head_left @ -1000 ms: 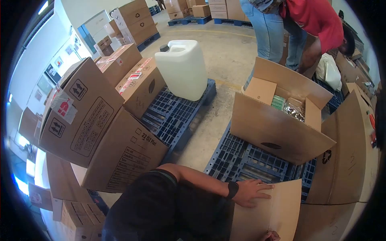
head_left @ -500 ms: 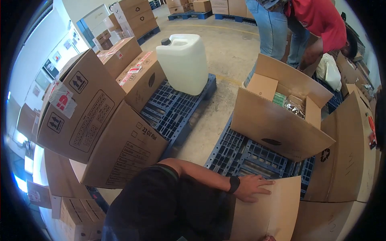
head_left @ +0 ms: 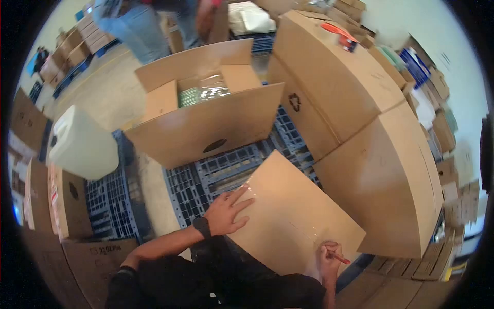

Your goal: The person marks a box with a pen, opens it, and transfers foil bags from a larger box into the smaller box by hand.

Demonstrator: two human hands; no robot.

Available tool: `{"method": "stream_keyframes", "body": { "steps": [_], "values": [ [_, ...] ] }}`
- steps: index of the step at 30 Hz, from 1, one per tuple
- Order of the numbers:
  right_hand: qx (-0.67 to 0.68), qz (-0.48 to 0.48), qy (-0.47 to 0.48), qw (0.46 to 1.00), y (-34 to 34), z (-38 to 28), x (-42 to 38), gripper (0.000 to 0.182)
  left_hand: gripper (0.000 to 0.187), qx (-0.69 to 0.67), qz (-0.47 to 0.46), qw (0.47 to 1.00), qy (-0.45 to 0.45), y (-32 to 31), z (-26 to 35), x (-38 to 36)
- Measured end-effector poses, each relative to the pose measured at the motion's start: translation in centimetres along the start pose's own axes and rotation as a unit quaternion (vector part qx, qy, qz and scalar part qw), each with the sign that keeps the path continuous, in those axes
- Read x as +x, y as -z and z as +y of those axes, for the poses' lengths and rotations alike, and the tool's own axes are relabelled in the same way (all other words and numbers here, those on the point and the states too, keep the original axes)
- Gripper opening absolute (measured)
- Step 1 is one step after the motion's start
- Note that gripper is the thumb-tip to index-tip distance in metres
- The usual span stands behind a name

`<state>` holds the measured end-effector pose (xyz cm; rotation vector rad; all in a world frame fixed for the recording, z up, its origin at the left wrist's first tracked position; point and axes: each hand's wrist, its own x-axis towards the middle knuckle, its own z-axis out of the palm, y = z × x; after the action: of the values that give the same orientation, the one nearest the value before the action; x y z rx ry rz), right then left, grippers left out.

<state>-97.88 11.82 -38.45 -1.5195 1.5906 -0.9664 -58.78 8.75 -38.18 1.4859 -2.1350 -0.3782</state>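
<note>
A closed cardboard box point(head_left: 288, 206) lies in front of me, its plain top crossed by a strip of clear tape. My left hand point(head_left: 226, 212), with a black band at the wrist, rests on the box's left edge, fingers spread. Near the lower right part of the top, my right hand point(head_left: 329, 260) grips a red pen point(head_left: 340, 259) between its fingers, close over the cardboard. Just beyond is an open carton point(head_left: 206, 134) with clear-wrapped and green goods inside, standing on a blue plastic pallet point(head_left: 231, 164).
Large cardboard boxes point(head_left: 370, 165) line my right side, with a red tape dispenser point(head_left: 340, 36) on top. At left, a whitish jerrycan point(head_left: 85, 144) stands on another blue pallet point(head_left: 105, 201). A person in jeans point(head_left: 136, 31) stands behind the open carton.
My view has swung to the right, so the open carton and jerrycan sit further left. My right hand now shows fully, with the red pen. My left hand stays on the box.
</note>
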Motion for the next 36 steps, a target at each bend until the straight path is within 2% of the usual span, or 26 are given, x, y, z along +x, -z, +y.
{"method": "stream_keyframes", "body": {
  "steps": [1, 2, 5, 6, 10, 13, 17, 20, 23, 26, 29, 31, 32, 34, 36],
  "values": [
    [0.002, 0.0, 0.022, 1.0, 0.1, 0.2, -0.1, 0.015, 0.052, -0.004, -0.007, 1.0, -0.014, 0.1, 0.0, 0.1],
    [0.08, 0.025, 0.007, 0.996, -0.1, 0.0, -0.4, 0.017, 0.055, -0.004, -0.002, 1.0, -0.01, 0.2, 0.0, 0.1],
    [0.065, 0.028, 0.035, 0.997, 0.9, 0.1, -0.5, 0.017, 0.06, -0.005, 0.0, 1.0, -0.027, -0.1, -0.1, 0.4],
    [-0.048, 0.027, 0.028, 0.998, 1.7, 0.2, -0.7, 0.017, 0.055, -0.007, -0.005, 1.0, -0.015, 0.2, 0.0, 0.4],
    [0.036, 0.071, 0.047, 0.996, 2.2, 1.4, -0.9, 0.014, 0.053, -0.013, -0.005, 1.0, -0.012, 0.0, 0.2, 0.5],
    [0.0, 0.071, 0.08, 0.994, 3.3, 1.4, -0.9, 0.014, 0.054, -0.006, -0.002, 1.0, -0.022, 0.0, 0.4, 0.9],
    [0.073, 0.093, 0.021, 0.993, 4.0, 2.9, -1.6, 0.014, 0.053, -0.002, 0.003, 1.0, -0.027, -0.3, 0.3, 0.8],
    [0.034, 0.101, -0.033, 0.994, 5.4, 4.9, -2.7, 0.015, 0.052, 0.004, -0.001, 1.0, -0.016, -0.2, 0.4, 0.9],
    [-0.026, 0.121, 0.036, 0.992, 5.9, 5.6, -2.7, 0.013, 0.052, 0.017, -0.033, 0.999, -0.006, 0.3, 1.1, 0.9],
    [-0.148, 0.135, 0.067, 0.977, 6.5, 5.5, -3.3, 0.013, 0.049, 0.029, -0.015, 0.999, -0.043, -0.6, 0.5, 0.5],
    [-0.1, 0.137, 0.015, 0.985, 7.2, 4.9, -3.1, 0.016, 0.049, 0.012, -0.02, 0.999, -0.045, -1.3, 0.5, 0.7],
    [0.041, 0.118, -0.065, 0.99, 7.6, 4.3, -3.1, 0.014, 0.049, 0.016, -0.023, 0.999, -0.03, -1.1, 0.5, 0.8],
    [0.041, 0.121, -0.066, 0.99, 7.8, 5.0, -3.1, 0.014, 0.05, 0.029, -0.026, 0.999, -0.031, -1.2, 0.4, 0.8],
    [-0.031, 0.166, 0.036, 0.985, 8.9, 7.2, -3.8, 0.018, 0.051, 0.039, -0.033, 0.998, -0.033, -1.2, 0.3, 0.7],
    [-0.053, 0.178, 0.018, 0.982, 10.6, 8.0, -4.7, 0.017, 0.051, 0.046, -0.025, 0.998, -0.04, -1.3, 0.1, 0.6]
  ]
}}
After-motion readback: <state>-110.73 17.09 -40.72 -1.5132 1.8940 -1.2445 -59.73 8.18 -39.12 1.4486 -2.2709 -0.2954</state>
